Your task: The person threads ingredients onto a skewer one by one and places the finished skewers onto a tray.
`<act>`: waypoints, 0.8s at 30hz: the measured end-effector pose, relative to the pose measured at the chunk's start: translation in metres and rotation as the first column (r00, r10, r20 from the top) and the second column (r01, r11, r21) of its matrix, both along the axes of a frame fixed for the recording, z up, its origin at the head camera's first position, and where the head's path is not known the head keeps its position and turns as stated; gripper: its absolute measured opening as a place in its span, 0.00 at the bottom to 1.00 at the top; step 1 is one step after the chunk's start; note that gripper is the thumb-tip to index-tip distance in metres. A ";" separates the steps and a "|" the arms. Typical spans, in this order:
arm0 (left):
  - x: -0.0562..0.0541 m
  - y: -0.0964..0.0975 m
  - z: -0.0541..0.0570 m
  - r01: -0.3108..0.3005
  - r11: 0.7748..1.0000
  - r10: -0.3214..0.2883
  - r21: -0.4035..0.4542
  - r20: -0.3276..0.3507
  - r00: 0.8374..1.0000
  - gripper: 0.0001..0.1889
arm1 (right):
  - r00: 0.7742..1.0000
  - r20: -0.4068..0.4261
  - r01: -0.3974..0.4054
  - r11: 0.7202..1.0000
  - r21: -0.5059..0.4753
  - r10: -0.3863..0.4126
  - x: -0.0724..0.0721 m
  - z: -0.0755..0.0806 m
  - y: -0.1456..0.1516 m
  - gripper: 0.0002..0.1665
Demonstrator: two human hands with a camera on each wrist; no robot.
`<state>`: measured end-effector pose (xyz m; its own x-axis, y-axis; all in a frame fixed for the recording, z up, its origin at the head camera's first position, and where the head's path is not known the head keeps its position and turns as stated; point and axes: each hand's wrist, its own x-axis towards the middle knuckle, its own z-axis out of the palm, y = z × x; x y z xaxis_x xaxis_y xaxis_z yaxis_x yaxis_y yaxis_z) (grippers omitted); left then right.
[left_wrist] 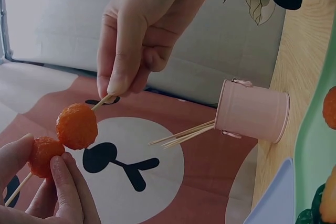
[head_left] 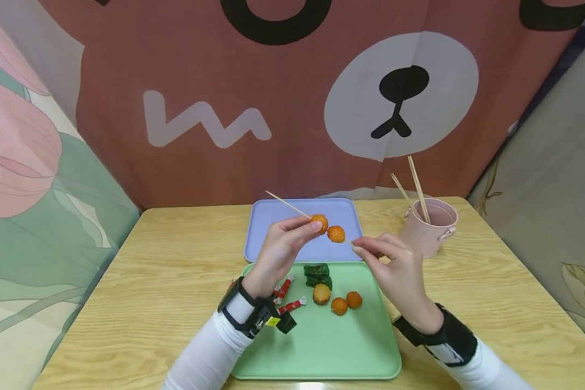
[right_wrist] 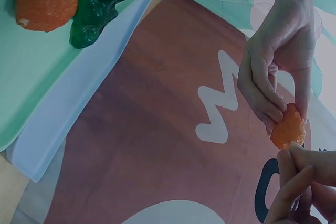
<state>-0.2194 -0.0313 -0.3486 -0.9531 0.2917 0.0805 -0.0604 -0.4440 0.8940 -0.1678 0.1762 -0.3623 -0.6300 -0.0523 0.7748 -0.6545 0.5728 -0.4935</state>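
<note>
Two round orange balls sit side by side on a thin wooden skewer, held up above the trays. My left hand pinches the left orange ball between thumb and fingers, and the skewer's long end sticks out past it to the upper left. The right orange ball is bare of fingers. Just beyond it, my right hand pinches the short end of the skewer between thumb and forefinger. In the right wrist view, the left hand reaches down to an orange ball.
Below the hands, a green tray bears two orange balls, a yellowish round piece, dark green pieces and red-wrapped sticks. Behind it lies a lavender tray. A pink bucket with several skewers stands at right.
</note>
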 end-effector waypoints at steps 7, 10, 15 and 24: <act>0.001 0.000 0.000 -0.001 1.000 0.001 -0.006 -0.001 1.000 0.05 | 1.000 0.009 0.000 1.000 -0.004 0.000 -0.001 0.000 -0.002 0.09; 0.001 0.000 0.000 -0.001 1.000 0.001 -0.006 -0.001 1.000 0.06 | 1.000 0.014 0.000 1.000 -0.006 0.000 -0.002 0.000 -0.002 0.09; 0.001 0.000 -0.001 0.003 1.000 -0.003 -0.011 0.002 1.000 0.06 | 1.000 0.025 -0.002 1.000 -0.008 0.002 -0.001 -0.001 -0.002 0.09; 0.000 0.000 0.000 0.000 1.000 0.000 -0.011 0.003 1.000 0.07 | 0.999 0.045 0.008 0.999 0.035 -0.010 -0.002 -0.002 -0.002 0.09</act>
<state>-0.2196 -0.0316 -0.3488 -0.9532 0.2928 0.0749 -0.0628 -0.4343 0.8986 -0.1696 0.1745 -0.3639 -0.6648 -0.0727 0.7435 -0.6269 0.5956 -0.5023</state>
